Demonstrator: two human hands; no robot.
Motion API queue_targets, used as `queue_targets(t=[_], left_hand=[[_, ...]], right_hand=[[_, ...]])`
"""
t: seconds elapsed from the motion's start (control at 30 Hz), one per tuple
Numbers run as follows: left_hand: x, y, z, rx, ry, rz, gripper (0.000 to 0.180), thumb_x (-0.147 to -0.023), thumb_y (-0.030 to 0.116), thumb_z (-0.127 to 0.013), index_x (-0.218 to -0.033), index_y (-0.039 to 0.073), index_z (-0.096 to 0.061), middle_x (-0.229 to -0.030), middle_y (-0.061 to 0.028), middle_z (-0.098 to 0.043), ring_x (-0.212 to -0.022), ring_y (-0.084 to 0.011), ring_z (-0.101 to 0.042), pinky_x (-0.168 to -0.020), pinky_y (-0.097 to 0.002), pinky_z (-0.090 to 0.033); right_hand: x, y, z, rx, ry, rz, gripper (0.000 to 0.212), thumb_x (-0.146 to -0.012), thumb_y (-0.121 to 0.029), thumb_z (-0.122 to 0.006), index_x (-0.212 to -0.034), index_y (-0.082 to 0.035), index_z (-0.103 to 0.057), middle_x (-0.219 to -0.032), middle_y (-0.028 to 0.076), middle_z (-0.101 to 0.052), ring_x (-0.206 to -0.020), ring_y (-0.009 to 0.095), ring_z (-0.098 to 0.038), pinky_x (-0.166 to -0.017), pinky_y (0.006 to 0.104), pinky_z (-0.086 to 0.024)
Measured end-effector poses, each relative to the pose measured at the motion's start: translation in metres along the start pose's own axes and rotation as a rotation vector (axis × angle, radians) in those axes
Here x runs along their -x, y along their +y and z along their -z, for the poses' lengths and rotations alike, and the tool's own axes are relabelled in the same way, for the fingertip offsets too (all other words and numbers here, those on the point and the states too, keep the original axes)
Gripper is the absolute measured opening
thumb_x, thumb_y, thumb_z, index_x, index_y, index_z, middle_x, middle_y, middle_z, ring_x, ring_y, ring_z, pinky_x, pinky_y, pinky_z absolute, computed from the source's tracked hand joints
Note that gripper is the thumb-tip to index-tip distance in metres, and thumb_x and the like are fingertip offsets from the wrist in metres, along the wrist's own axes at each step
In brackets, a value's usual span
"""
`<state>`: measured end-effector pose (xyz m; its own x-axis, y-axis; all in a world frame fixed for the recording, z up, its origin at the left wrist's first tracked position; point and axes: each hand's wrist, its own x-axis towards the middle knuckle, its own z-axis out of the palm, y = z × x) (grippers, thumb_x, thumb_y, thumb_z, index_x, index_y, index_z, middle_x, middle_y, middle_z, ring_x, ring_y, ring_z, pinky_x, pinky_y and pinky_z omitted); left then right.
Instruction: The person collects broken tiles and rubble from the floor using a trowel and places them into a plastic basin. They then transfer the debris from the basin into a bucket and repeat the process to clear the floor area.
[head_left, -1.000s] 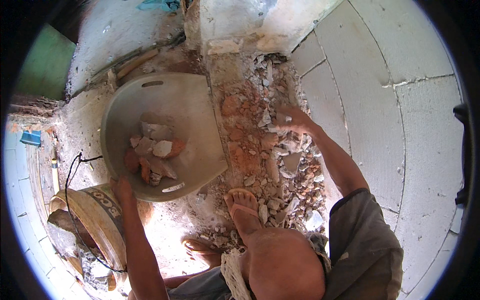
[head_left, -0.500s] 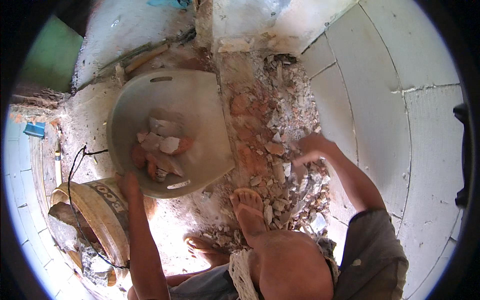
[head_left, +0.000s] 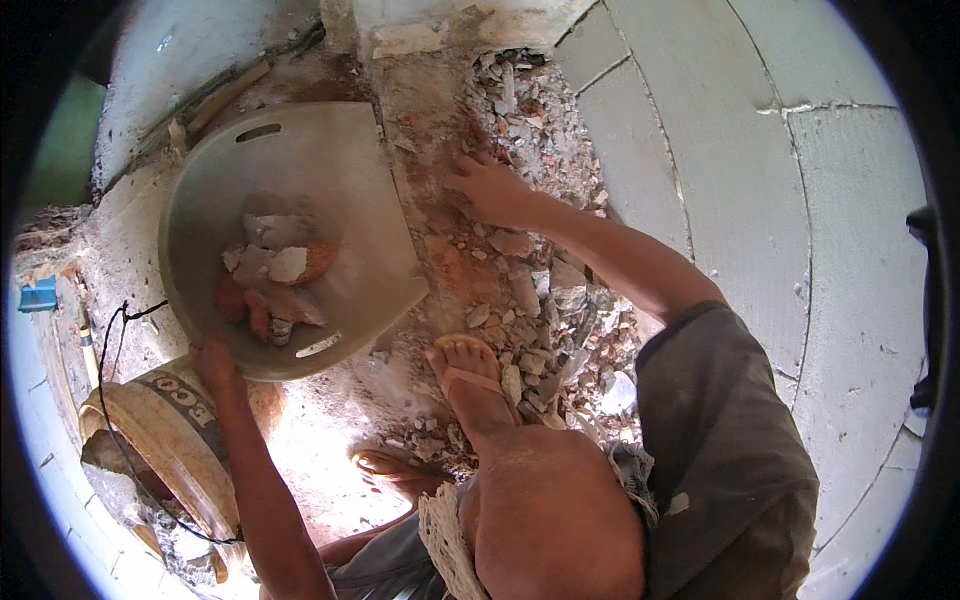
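Observation:
A grey-green dusty plastic tub (head_left: 365, 190), rounded on one side and straight on the other, with slots near its edge, lies at the left. Several chunks of broken brick and mortar (head_left: 288, 264) rest inside it. My left hand (head_left: 214, 364) is closed on the tub's near left rim, its fingers partly hidden. Right of the tub, my right hand (head_left: 490, 190) reaches over reddish brick dust with its fingers spread, touching or just above it; no piece shows in it. Loose rubble (head_left: 560, 290) lies beneath and beside my right forearm.
A yellowish bucket (head_left: 165, 410) lies tipped at the lower left, with large rubble lumps at its mouth and a black wire handle. My sandalled foot (head_left: 468, 375) stands beside the rubble. A pale block wall (head_left: 740, 200) bounds the right side. A small blue object (head_left: 38, 294) sits far left.
My right hand has moved left and away from me, from the rubble near the wall to the red dust beside the tub. My left hand stays on the rim; the whole view has shifted.

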<state>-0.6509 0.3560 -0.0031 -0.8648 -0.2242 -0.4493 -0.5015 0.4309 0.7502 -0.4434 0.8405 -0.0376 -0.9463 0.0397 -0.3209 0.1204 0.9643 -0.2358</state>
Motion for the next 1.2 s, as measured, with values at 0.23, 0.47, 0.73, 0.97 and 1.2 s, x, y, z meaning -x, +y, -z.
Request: queue_targets(t=[0.23,0.47,0.73,0.97,1.2], left_hand=[[-0.027,-0.023,0.003,0.140,0.003,-0.044,0.059,-0.088,0.020,-0.059,-0.139,-0.005,-0.042,-0.125,-0.0204,-0.058,-0.106,-0.0306,-0.060,-0.089,-0.0411,-0.049],[-0.022,-0.034,-0.004,0.092,0.056,-0.115,0.057,-0.089,0.022,-0.061,-0.135,-0.008,-0.045,-0.126,-0.0211,-0.058,-0.104,-0.0291,-0.061,-0.088,-0.0398,-0.049],[-0.030,-0.027,0.003,-0.011,-0.002,-0.068,0.054,-0.089,0.020,-0.061,-0.132,-0.009,-0.047,-0.126,-0.0208,-0.057,-0.105,-0.0296,-0.060,-0.089,-0.0400,-0.049],[-0.002,-0.012,-0.010,0.089,0.083,-0.030,0.057,-0.087,0.021,-0.061,-0.135,-0.006,-0.047,-0.130,-0.0210,-0.056,-0.112,-0.0323,-0.058,-0.092,-0.0409,-0.048],[-0.006,-0.021,-0.016,-0.010,0.220,-0.059,0.058,-0.086,0.024,-0.062,-0.134,-0.005,-0.049,-0.127,-0.0219,-0.059,-0.109,-0.0344,-0.061,-0.093,-0.0432,-0.048]], right_hand=[[0.173,-0.012,0.029,-0.257,-0.411,-0.378,0.057,-0.092,-0.047,-0.058,-0.142,-0.021,-0.046,-0.142,0.013,-0.047,-0.126,0.035,-0.049,-0.106,0.0531,-0.042],[0.149,-0.024,0.089,-0.089,-0.739,-0.328,0.058,-0.092,-0.046,-0.056,-0.141,-0.016,-0.048,-0.135,0.018,-0.054,-0.120,0.037,-0.055,-0.099,0.0556,-0.045],[0.000,-0.086,-0.007,-0.075,0.220,-0.082,0.062,-0.092,-0.042,-0.057,-0.146,-0.016,-0.042,-0.152,0.020,-0.033,-0.139,0.045,-0.030,-0.114,0.0623,-0.024],[0.069,-0.073,-0.028,-0.213,0.045,0.075,0.064,-0.087,-0.039,-0.061,-0.143,-0.011,-0.044,-0.146,0.021,-0.038,-0.133,0.041,-0.041,-0.103,0.0603,-0.040],[0.105,-0.007,0.033,-0.086,-0.254,-0.139,0.055,-0.090,-0.038,-0.059,-0.134,-0.006,-0.053,-0.114,0.025,-0.058,-0.109,0.039,-0.057,-0.084,0.0521,-0.050]])
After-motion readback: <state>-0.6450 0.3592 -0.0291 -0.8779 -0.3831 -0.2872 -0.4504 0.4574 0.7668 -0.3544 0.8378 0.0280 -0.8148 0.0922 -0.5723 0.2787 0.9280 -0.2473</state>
